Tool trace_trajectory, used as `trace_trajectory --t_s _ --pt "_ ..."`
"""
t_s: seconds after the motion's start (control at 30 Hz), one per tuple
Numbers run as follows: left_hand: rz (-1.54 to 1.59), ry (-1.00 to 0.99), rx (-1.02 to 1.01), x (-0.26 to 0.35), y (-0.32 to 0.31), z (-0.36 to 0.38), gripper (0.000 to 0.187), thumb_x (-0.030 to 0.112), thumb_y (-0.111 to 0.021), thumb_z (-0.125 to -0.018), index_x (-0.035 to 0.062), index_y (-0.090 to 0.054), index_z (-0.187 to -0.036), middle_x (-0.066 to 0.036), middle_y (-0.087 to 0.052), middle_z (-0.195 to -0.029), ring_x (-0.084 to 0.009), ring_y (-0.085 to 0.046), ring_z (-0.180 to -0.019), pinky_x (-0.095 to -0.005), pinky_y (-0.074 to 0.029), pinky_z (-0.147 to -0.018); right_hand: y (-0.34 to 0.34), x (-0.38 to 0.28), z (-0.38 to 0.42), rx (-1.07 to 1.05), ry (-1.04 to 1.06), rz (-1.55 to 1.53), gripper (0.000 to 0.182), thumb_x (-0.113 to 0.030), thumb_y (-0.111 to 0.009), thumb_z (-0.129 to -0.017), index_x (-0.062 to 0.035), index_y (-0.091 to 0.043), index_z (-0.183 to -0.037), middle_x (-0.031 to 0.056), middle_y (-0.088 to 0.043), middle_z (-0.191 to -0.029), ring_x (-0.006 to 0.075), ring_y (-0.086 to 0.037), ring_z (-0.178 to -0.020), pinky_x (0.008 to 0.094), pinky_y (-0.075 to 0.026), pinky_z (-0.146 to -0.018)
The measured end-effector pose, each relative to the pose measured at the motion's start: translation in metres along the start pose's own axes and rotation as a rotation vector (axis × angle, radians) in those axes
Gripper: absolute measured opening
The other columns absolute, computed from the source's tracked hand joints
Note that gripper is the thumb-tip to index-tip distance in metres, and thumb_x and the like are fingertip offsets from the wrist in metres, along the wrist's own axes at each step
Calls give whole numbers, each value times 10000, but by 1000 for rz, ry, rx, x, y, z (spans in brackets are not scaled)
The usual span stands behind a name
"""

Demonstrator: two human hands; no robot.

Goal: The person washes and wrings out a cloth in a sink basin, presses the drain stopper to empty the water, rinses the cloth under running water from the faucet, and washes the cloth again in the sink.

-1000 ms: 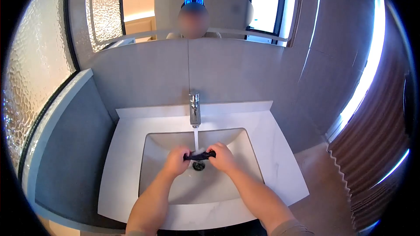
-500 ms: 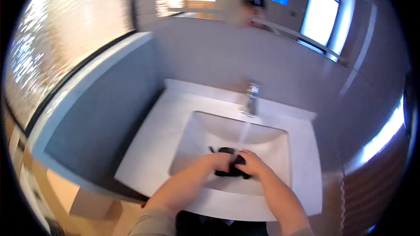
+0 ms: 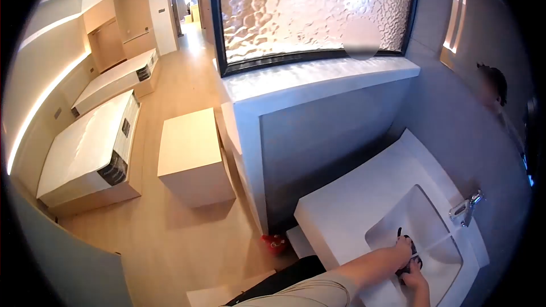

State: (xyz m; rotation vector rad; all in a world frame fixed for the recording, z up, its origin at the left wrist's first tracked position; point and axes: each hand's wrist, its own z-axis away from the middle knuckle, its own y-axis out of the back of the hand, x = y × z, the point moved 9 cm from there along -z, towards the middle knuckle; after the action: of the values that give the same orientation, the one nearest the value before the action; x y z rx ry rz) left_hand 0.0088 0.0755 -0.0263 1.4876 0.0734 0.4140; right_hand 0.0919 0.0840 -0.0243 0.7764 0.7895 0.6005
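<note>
A small black item (image 3: 418, 262) with a short strap-like end lies low in the white sink basin (image 3: 386, 229); its kind cannot be made out. My left hand (image 3: 404, 248) grips its upper end, fingers curled round it. Against the lower end, my right hand (image 3: 416, 278) is closed with bent fingers. From the chrome faucet (image 3: 467, 208), a stream of water (image 3: 439, 240) falls toward the item and my hands. Parts of the item are covered by my fingers.
The white countertop (image 3: 335, 210) surrounds the basin. Beside it rises a grey partition (image 3: 324, 142) topped by textured glass (image 3: 313, 11). Further left are a wooden box-like cabinet (image 3: 193, 153) and mattresses on bed bases (image 3: 88, 139). A red object (image 3: 274, 244) sits near the partition's foot.
My view has swung left, so the sink now appears at the lower right and the room has come into sight. Both hands stay on the black item under the running water.
</note>
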Motion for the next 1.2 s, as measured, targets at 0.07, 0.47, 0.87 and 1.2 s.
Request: trace_trajectory --t_s 0.07,0.47,0.87,1.2 --pt "-36 -38 -45 2 1 1 365 316 -693 -754 224 -680 -1107 -31 -634 -1166 -239 -536 -1158 -424 -424 -939 -16 35 -23 11 -64 163 861 -375 -654 -738 -52 -268 -1437 269 -188 -1493 446 -83 -1400 509 -48 -1147" --pt "-64 -137 -140 18 -11 -9 348 259 -646 -792 159 -660 -1125 -102 -630 -1106 -296 -573 -1091 -424 -487 -856 13 -17 -3 165 0 114 607 -241 -686 -726 -90 -500 -1283 208 -469 -1335 401 -374 -1279 453 -288 -1073" --pt "-168 -243 -267 22 -10 18 797 396 -614 -756 18 -340 -1401 -175 -331 -1454 -335 -225 -1388 -442 -163 -1149 32 -26 22 146 -115 374 410 -354 -559 -767 -60 -675 -1028 187 -611 -1154 315 -558 -1121 385 -416 -982" --pt "-167 -356 -443 26 0 2 675 323 -583 -790 56 -391 -1380 -174 -354 -1401 -327 -311 -1329 -539 -299 -1032 36 24 34 80 -393 51 621 -300 -611 -792 -41 -441 -1330 145 -439 -1360 328 -381 -1284 434 -322 -1067"
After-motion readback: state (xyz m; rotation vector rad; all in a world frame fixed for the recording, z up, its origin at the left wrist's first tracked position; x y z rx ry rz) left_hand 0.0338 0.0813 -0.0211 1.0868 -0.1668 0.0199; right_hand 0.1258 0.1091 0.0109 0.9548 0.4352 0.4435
